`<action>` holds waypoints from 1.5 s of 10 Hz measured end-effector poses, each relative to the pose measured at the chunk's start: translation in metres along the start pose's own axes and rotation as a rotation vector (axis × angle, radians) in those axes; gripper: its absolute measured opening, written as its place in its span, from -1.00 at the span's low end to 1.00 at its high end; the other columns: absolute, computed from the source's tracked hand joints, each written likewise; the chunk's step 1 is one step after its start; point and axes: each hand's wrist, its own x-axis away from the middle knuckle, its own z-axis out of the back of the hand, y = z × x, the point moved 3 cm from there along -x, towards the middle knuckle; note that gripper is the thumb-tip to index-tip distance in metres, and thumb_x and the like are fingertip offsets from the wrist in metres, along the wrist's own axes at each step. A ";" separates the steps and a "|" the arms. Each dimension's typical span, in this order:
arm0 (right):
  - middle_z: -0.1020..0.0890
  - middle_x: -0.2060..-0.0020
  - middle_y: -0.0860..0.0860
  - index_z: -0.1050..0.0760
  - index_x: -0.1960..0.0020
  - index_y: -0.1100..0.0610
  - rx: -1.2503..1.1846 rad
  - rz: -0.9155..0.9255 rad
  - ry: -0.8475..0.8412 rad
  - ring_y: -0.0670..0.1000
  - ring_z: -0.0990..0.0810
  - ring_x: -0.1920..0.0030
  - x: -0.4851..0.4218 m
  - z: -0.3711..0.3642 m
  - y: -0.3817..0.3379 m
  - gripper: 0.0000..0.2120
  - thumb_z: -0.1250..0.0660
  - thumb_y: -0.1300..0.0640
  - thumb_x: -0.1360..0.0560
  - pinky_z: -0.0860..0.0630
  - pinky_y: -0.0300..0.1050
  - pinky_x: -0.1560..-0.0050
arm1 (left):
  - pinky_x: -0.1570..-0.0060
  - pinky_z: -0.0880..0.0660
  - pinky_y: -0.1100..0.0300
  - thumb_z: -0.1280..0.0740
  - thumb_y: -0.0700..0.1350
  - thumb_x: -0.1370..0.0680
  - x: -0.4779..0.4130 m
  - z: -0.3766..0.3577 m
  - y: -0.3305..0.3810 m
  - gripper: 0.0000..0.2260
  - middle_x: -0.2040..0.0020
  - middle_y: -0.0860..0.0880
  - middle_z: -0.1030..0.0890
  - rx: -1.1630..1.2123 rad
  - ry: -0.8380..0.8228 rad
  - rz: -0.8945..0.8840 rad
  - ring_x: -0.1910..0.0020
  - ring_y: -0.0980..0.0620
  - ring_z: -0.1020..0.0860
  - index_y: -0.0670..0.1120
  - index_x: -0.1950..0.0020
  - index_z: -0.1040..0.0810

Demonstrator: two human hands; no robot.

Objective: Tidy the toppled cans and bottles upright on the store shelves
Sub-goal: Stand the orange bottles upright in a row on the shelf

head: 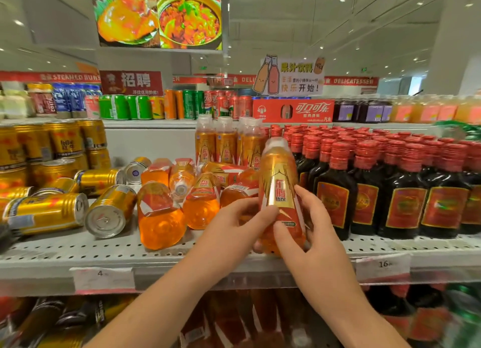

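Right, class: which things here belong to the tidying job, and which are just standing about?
Job: held bottle; left hand; right hand; toppled orange bottles; toppled gold cans.
Just there: upright dark bottles; green cans; red carton; food poster.

An orange drink bottle (279, 189) with a white cap and a red-and-gold label stands nearly upright at the front of the perforated grey shelf (78, 248), its top tilted slightly toward 11 o'clock. The left hand (242, 217) and right hand (309, 217) grip its lower half. At its 9 o'clock, several matching bottles (161, 215) lie toppled in a heap, some pointing their bases forward and one showing its cap. Farther toward 9 o'clock, gold cans (109, 212) lie on their sides, ends facing outward. At 11 o'clock from the held bottle, upright bottles (226, 144) of the same kind stand in a row at the back.
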 end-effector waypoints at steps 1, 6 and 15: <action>-0.47 -0.24 -0.45 -0.22 -0.42 -0.37 -0.005 0.077 -0.041 -0.37 -0.51 -0.20 -0.010 0.010 0.008 -0.40 -0.43 0.00 -0.54 -0.47 -0.52 0.01 | 0.10 -0.63 0.28 -0.41 0.13 -0.58 -0.004 -0.005 0.003 -0.67 -0.13 0.23 -0.67 -0.031 0.038 -0.080 -0.06 0.21 -0.66 0.23 -0.34 -0.52; -0.42 -0.17 -0.30 -0.31 -0.39 -0.21 0.304 0.352 0.116 -0.22 -0.47 -0.21 -0.003 0.036 0.001 -0.54 -0.29 -0.11 -0.51 -0.46 -0.26 -0.13 | 0.19 -0.58 0.32 -0.37 0.16 -0.58 0.012 0.023 0.028 -0.71 -0.02 0.30 -0.61 -0.517 0.253 -0.210 0.10 0.23 -0.61 0.25 -0.30 -0.53; -0.50 0.12 -0.12 -0.29 -0.24 -0.15 0.727 -0.117 -0.150 -0.03 -0.49 0.12 -0.075 -0.132 -0.025 -0.40 0.07 -0.54 -0.46 -0.30 -0.21 0.37 | 0.50 -0.60 0.11 -0.10 0.65 -0.32 0.001 0.179 -0.008 -0.26 0.40 -0.03 -0.68 -0.730 -0.025 0.493 0.47 -0.10 -0.68 0.10 -0.20 -0.27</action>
